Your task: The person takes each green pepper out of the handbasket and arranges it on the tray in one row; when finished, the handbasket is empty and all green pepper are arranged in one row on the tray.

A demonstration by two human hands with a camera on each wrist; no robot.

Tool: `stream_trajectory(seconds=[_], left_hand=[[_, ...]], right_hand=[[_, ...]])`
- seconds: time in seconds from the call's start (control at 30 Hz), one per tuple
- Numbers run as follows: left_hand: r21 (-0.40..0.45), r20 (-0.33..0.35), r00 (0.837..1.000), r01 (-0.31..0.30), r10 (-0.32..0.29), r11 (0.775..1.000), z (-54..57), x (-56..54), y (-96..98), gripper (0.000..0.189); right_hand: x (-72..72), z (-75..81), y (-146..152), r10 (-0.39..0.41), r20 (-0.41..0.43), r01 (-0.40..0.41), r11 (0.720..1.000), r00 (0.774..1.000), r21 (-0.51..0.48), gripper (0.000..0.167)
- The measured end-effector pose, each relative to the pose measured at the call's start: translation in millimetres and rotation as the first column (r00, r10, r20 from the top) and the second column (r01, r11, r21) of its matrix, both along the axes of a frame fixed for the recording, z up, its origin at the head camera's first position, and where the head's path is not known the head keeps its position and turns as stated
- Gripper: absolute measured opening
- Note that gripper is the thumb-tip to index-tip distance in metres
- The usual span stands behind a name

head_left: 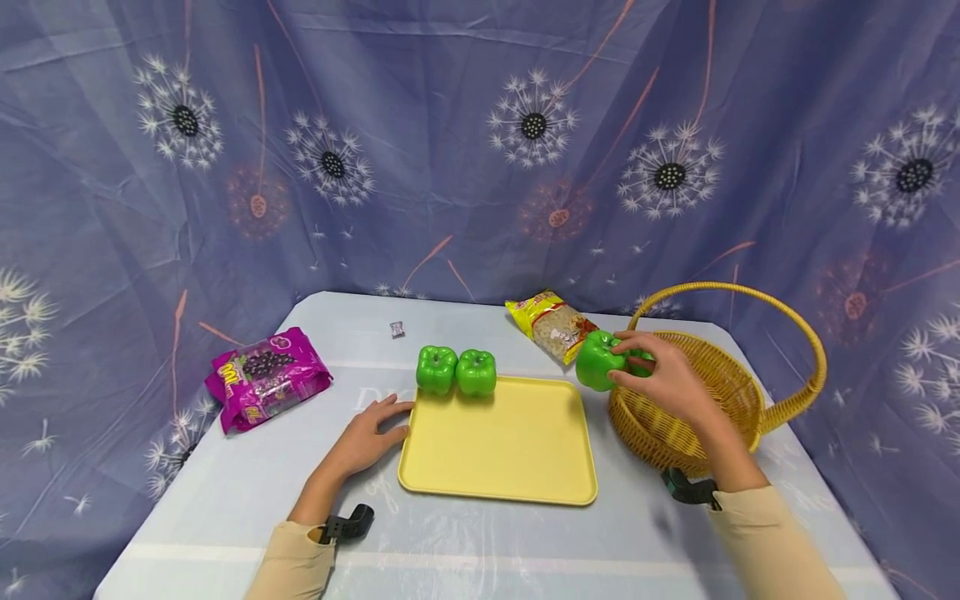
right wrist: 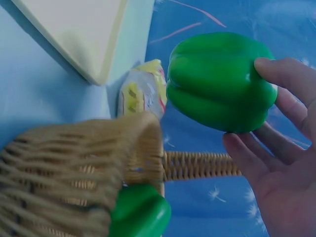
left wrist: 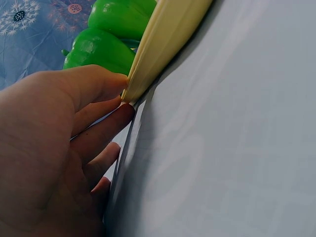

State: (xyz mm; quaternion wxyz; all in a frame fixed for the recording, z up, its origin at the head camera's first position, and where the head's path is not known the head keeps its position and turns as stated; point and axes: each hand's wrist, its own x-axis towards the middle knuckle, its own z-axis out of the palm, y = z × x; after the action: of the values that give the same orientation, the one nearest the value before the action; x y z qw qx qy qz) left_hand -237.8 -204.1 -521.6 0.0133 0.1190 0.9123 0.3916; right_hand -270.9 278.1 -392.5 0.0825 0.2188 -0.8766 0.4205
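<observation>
My right hand grips a green bell pepper above the left rim of the wicker basket. In the right wrist view, thumb and fingers pinch one end of that pepper. Another green bell pepper lies inside the basket, partly hidden by its wall. Two green bell peppers sit side by side at the far left corner of the yellow tray. At the tray's left edge, my left hand touches the rim with its thumb and fingertips, its fingers relaxed.
A purple grape-print packet lies at the left of the table. Behind the tray are a yellow food packet and a tiny wrapped piece. The basket's tall handle arches up at right, and a patterned curtain hangs behind.
</observation>
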Motion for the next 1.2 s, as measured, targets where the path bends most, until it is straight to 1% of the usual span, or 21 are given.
stream_trajectory(seconds=[0.17, 0.27, 0.5, 0.77, 0.93, 1.07, 1.2], left_hand=[[-0.001, 0.005, 1.000, -0.005, 0.005, 1.000, 0.3, 0.6, -0.1, 0.045], [-0.005, 0.006, 1.000, -0.004, 0.004, 1.000, 0.9, 0.4, 0.1, 0.045], [0.000, 0.003, 1.000, 0.001, -0.001, 1.000, 0.5, -0.1, 0.0, 0.045], [-0.001, 0.005, 1.000, 0.001, -0.001, 1.000, 1.4, 0.7, -0.4, 0.045], [-0.003, 0.005, 1.000, 0.000, 0.000, 1.000, 1.6, 0.9, -1.2, 0.045], [0.002, 0.008, 1.000, -0.005, 0.005, 1.000, 2.2, 1.4, -1.3, 0.045], [0.000, 0.007, 1.000, -0.001, 0.001, 1.000, 2.9, 1.1, -1.0, 0.045]], right_hand=[[-3.9, -5.0, -11.0, 0.009, -0.017, -0.008, 0.997, 1.000, 0.071, 0.032], [-5.4, -7.8, -19.1, 0.020, -0.002, -0.020, 0.997, 1.000, 0.078, 0.032], [-12.4, -24.7, -36.2, 0.062, 0.004, -0.062, 0.992, 0.998, 0.106, 0.029], [-21.7, -43.1, -52.2, 0.112, 0.039, -0.115, 0.991, 0.993, 0.071, 0.025], [-28.8, -51.5, -65.0, 0.142, 0.010, -0.142, 0.986, 0.990, 0.083, 0.024], [-33.4, -55.7, -74.6, 0.154, 0.008, -0.154, 0.983, 0.988, 0.095, 0.024], [-37.1, -55.9, -83.9, 0.156, 0.045, -0.160, 0.983, 0.987, 0.092, 0.024]])
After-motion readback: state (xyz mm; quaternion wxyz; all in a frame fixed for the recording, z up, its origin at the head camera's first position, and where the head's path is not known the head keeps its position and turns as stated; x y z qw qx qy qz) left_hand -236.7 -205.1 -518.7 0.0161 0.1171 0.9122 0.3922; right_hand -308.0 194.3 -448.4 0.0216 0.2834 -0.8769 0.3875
